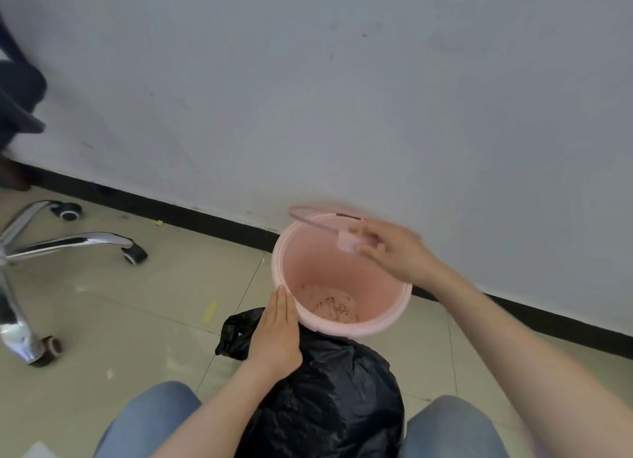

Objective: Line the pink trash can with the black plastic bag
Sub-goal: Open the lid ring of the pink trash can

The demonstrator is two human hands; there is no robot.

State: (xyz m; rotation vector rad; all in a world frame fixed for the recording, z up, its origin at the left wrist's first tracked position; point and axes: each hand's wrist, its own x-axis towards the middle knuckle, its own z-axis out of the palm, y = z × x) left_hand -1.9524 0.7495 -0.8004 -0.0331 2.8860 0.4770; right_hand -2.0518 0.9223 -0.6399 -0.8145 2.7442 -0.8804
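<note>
The pink trash can (pixel 301 252) stands on the tiled floor against the white wall, with no bag inside and brown stains on its bottom. My right hand (pixel 394 252) hovers over its far rim, pinching a tab of the pink retaining ring (pixel 318 222), which is lifted and tilted above the rim. My left hand (pixel 275 331) lies flat, fingers together, against the can's near left side. A full, tied black plastic bag (pixel 335 396) sits on the floor between my knees, just in front of the can.
A chrome swivel-chair base (pixel 51 248) with castors stands at the left. A black baseboard (pixel 191 214) runs along the wall. Small yellow scraps (pixel 209 312) lie on the tiles. My knees in jeans (pixel 452 430) frame the bottom edge.
</note>
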